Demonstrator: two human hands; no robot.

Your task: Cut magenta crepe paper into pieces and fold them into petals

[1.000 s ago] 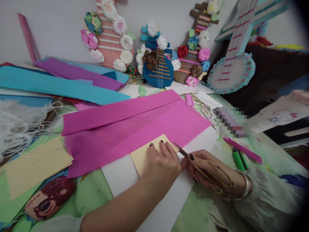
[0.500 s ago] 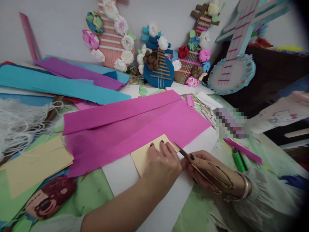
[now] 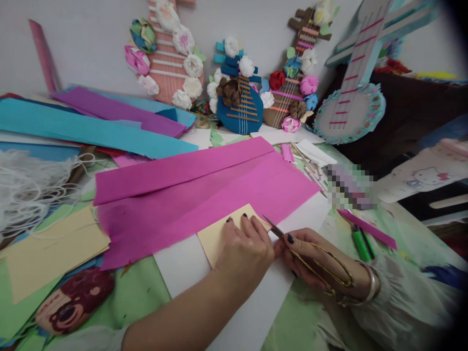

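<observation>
My left hand (image 3: 243, 243) lies on a small cream paper sheet (image 3: 214, 234), its fingers slightly apart and pressing down; its thumb is hidden. In my right hand (image 3: 310, 251) is a pair of gold-handled scissors (image 3: 278, 231), gripped around the blades near the pivot, with the handle loops lying back over the wrist. The scissor tips point up and left, close to the right edge of the cream paper. Beneath both is a white paper sheet (image 3: 179, 263). A large magenta crepe paper (image 3: 204, 185) spreads just behind the cream paper, with its far edge folded over.
At the left lie cream sheets (image 3: 54, 248), tangled white cord (image 3: 25, 190) and a maroon bear-faced item (image 3: 75, 302). Folded turquoise paper (image 3: 91, 129) is stacked behind. To the right are a green marker (image 3: 362, 243) and a magenta strip (image 3: 369, 229). Decorated paper instruments (image 3: 241, 109) lean on the wall.
Almost nothing differs. The whole view shifts very slightly; both hands, the scissors and the cream paper keep their places relative to each other.
</observation>
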